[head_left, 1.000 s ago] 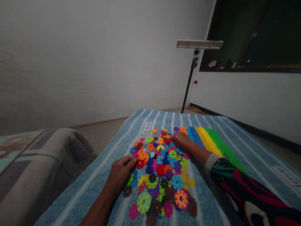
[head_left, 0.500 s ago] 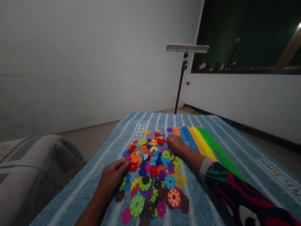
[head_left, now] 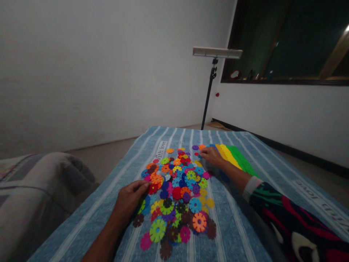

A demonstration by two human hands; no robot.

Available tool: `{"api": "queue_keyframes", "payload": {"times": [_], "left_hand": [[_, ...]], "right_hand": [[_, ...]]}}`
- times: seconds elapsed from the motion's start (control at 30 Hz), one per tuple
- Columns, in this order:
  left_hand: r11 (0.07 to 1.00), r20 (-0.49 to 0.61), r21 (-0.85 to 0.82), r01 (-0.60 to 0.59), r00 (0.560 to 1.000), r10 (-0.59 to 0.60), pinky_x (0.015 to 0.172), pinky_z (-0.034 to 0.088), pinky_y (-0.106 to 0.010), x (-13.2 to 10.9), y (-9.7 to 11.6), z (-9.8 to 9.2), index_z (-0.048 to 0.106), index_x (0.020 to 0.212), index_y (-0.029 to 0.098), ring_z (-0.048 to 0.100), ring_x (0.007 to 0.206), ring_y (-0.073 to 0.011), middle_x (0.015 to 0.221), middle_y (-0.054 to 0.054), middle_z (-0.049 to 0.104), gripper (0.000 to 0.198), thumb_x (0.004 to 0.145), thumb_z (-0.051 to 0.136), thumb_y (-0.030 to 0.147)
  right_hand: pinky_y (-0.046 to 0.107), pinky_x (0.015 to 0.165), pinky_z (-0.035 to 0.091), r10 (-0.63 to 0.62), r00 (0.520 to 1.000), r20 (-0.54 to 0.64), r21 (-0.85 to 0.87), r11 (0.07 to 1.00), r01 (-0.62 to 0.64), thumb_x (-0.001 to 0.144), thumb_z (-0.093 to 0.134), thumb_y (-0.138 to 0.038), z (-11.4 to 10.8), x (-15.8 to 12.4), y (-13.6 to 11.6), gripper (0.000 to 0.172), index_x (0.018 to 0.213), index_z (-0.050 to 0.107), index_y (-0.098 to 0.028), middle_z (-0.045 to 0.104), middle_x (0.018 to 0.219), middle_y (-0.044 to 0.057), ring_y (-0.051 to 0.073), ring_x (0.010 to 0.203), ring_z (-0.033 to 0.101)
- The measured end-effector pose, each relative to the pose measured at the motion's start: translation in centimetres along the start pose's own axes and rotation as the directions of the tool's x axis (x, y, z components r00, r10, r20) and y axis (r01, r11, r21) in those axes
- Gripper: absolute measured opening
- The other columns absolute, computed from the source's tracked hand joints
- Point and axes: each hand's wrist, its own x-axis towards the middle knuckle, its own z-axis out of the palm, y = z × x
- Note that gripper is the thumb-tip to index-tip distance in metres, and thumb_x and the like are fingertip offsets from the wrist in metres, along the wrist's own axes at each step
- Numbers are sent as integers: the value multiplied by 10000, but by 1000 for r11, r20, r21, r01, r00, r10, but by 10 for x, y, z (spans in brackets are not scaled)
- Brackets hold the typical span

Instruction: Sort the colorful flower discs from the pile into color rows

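Note:
Notched plastic snowflake discs in many colours form a loose pile (head_left: pixel 177 193) on the striped blue cloth (head_left: pixel 114 196). My left hand (head_left: pixel 131 198) rests at the pile's left edge, fingers loosely bent and thumb apart, its tips beside a red disc (head_left: pixel 153 188). Over the near ends of the short rows at the far right of the pile is my right hand (head_left: pixel 212 156), its fingers pinched together. A bit of blue shows at its fingertips; what it holds is unclear. An orange disc (head_left: pixel 202 147) and a purple disc (head_left: pixel 195 147) lie just beyond it.
Overlapping discs lie in long rows by colour: a yellow row (head_left: pixel 230 155) and a green row (head_left: pixel 241 160), partly behind my right arm. A lamp on a black stand (head_left: pixel 207 98) rises beyond the cloth. A fabric-covered seat (head_left: pixel 46 196) stands at left.
My right hand has moved from the pile's far right edge rightward and slightly away, to the colour rows. My left hand stays at the pile's left edge. The view has shifted slightly.

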Motion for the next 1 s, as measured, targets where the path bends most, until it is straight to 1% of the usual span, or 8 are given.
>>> {"api": "queue_keyframes", "payload": {"times": [0.1, 0.2, 0.33, 0.43, 0.57, 0.7, 0.9, 1.0], "left_hand": [[998, 79, -43, 48, 996, -44, 592, 470, -274, 0, 2, -1, 760, 683, 184, 617, 644, -209, 669, -37, 725, 397, 565, 641, 544], [997, 78, -46, 63, 995, -60, 597, 455, -276, 0, 1, -1, 754, 683, 179, 594, 637, -201, 652, -32, 709, 404, 557, 643, 547], [994, 87, -75, 86, 993, -79, 626, 461, -278, 1, -1, 0, 754, 697, 175, 604, 667, -205, 675, -34, 715, 413, 545, 651, 545], [992, 90, -86, 91, 992, -84, 635, 467, -280, 1, -1, 1, 753, 698, 175, 609, 669, -203, 675, -34, 716, 410, 549, 650, 543], [992, 89, -88, 88, 993, -80, 650, 484, -283, 0, -1, 1, 759, 705, 175, 626, 693, -213, 708, -43, 734, 411, 553, 666, 546], [993, 68, -95, 74, 995, -68, 665, 504, -286, -1, 0, 1, 768, 711, 184, 644, 712, -220, 727, -44, 745, 403, 551, 680, 543], [996, 78, -63, 66, 995, -61, 612, 490, -279, -4, 4, 0, 773, 701, 180, 629, 671, -213, 695, -48, 733, 402, 573, 657, 544], [998, 68, -41, 49, 997, -46, 619, 492, -278, -4, 4, 0, 768, 692, 176, 633, 664, -209, 679, -46, 730, 393, 585, 648, 534]], "right_hand": [[366, 789, 557, 57, 998, -18, 18, 998, -57, 934, 589, -385, -7, 3, 14, 277, 1070, 645, -151, 666, 1058, 45, 176, 906, 644], [379, 803, 555, 117, 993, -16, 13, 993, -117, 928, 596, -387, -11, 7, 28, 295, 1102, 641, -153, 659, 1098, 52, 188, 934, 641], [383, 811, 554, 198, 980, -12, -15, 980, -198, 924, 601, -385, -17, 15, 47, 307, 1130, 634, -159, 648, 1141, 61, 196, 962, 636], [374, 791, 558, 226, 974, 23, -30, 974, -225, 918, 608, -392, -24, 19, 60, 316, 1121, 638, -151, 653, 1123, 54, 198, 944, 640], [373, 792, 560, 204, 972, 118, -35, 979, -201, 920, 608, -384, -28, 19, 69, 311, 1125, 635, -152, 653, 1117, 54, 193, 936, 642], [377, 796, 560, 173, 969, 178, -40, 985, -169, 918, 611, -381, -24, 13, 72, 316, 1136, 632, -153, 649, 1132, 56, 197, 946, 640], [391, 824, 554, 139, 978, 155, -89, 988, -126, 922, 606, -377, -22, 6, 72, 316, 1158, 625, -168, 638, 1168, 64, 201, 980, 633], [414, 873, 538, 95, 987, 131, -134, 988, -78, 928, 598, -371, -22, 5, 63, 303, 1165, 621, -185, 626, 1200, 73, 207, 1031, 620]]}}
